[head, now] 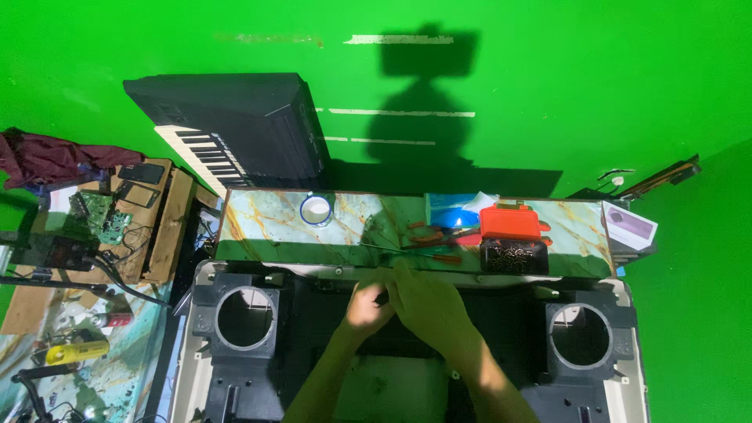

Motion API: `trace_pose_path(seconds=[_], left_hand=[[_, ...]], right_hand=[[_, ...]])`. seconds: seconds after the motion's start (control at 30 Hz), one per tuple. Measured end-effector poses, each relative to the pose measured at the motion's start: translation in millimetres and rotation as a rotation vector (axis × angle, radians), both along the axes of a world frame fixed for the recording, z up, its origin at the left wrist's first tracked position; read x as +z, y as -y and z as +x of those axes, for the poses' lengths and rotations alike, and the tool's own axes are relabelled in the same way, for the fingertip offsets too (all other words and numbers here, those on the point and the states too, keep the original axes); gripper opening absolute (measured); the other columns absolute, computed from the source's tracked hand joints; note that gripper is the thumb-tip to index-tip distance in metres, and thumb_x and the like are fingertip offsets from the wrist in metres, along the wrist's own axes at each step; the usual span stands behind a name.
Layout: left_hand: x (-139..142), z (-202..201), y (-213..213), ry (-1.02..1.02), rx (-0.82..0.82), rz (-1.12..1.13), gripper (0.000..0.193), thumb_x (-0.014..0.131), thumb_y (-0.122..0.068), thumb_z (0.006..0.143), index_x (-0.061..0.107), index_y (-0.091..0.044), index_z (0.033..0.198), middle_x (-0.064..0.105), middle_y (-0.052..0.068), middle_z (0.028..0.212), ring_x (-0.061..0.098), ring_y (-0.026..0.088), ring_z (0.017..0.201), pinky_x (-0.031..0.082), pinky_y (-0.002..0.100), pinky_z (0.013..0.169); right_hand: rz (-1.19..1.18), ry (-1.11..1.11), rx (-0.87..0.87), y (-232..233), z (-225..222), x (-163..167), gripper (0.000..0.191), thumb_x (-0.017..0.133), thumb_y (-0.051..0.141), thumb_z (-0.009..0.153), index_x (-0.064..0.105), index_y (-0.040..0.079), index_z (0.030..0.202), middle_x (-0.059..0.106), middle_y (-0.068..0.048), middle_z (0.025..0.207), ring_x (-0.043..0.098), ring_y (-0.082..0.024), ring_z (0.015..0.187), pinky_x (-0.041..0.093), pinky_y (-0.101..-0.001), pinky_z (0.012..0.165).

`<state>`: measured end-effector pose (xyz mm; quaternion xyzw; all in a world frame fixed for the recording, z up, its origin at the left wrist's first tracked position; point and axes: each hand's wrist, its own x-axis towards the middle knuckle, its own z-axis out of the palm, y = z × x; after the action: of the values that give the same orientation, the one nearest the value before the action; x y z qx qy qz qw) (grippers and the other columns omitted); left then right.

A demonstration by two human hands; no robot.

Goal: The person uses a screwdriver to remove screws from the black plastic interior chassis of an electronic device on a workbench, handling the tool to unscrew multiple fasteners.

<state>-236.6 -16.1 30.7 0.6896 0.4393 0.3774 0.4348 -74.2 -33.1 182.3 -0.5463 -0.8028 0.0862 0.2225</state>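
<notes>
Both hands meet at the chassis's far edge.
Left hand [368, 307] curls on a small dark part [381, 298]; right hand [427, 304] overlaps it, grip hidden, bench [266, 223] beyond.

An electronics repair workshop, set up against green walls. A marble-patterned table [266, 223] carries pliers [439, 233], an orange parts box [510, 222] and a tray of small screws [513, 255]. Bare circuit boards [98, 215] lie on a side bench, a keyboard [235, 129] leans behind, and an opened casing with two round speaker openings [245, 316] fills the foreground.
</notes>
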Motion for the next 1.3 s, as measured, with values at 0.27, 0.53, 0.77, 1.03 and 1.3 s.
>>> trace_pose_path(seconds=[0.27,0.53,0.77,1.03,1.3], left_hand=[[-44.9,-4.7,-1.0,-0.007,-0.107,0.150,0.047,0.075,-0.015,0.086,0.062,0.000,0.128,0.071,0.021,0.121,0.071,0.034,0.107,0.058,0.040,0.088],[4.4,-5.5,-2.0,0.143,-0.072,0.226,0.029,0.073,-0.009,0.088,0.068,-0.001,0.115,0.075,0.020,0.112,0.074,0.037,0.103,0.058,0.040,0.087],[15.0,-6.1,-2.8,0.122,-0.091,0.194,0.029,0.071,-0.007,0.091,0.067,-0.003,0.120,0.075,0.017,0.119,0.075,0.033,0.108,0.058,0.039,0.092],[-7.4,-9.1,3.4,-0.032,-0.093,0.011,0.029,0.076,-0.012,0.084,0.070,-0.005,0.112,0.077,0.013,0.106,0.077,0.028,0.096,0.060,0.037,0.082],[-15.9,-12.5,2.4,0.076,-0.113,0.097,0.032,0.077,-0.011,0.085,0.071,-0.003,0.116,0.076,0.018,0.114,0.076,0.030,0.103,0.058,0.037,0.084]], right_hand=[[-0.054,-0.184,0.029,-2.7,0.1,16.4,0.027,0.064,0.017,0.086,0.055,0.003,0.108,0.065,-0.019,0.092,0.066,-0.041,0.085,0.054,-0.0479,0.068],[-0.191,-0.209,-0.070,-5.0,-5.6,20.1,0.026,0.066,0.023,0.087,0.056,0.005,0.103,0.068,-0.019,0.087,0.068,-0.041,0.078,0.053,-0.0496,0.063],[-0.236,-0.110,-0.046,-9.2,-5.3,9.6,0.026,0.062,0.029,0.098,0.055,0.005,0.101,0.066,-0.016,0.065,0.067,-0.038,0.059,0.051,-0.0482,0.050],[-0.180,-0.208,-0.032,-6.5,-4.7,7.3,0.025,0.060,0.025,0.095,0.056,0.005,0.108,0.068,-0.016,0.067,0.069,-0.036,0.060,0.052,-0.0465,0.051],[-0.197,-0.212,-0.039,-4.2,1.5,3.3,0.021,0.064,0.021,0.093,0.057,0.007,0.107,0.068,-0.016,0.075,0.068,-0.039,0.068,0.052,-0.0493,0.056]])
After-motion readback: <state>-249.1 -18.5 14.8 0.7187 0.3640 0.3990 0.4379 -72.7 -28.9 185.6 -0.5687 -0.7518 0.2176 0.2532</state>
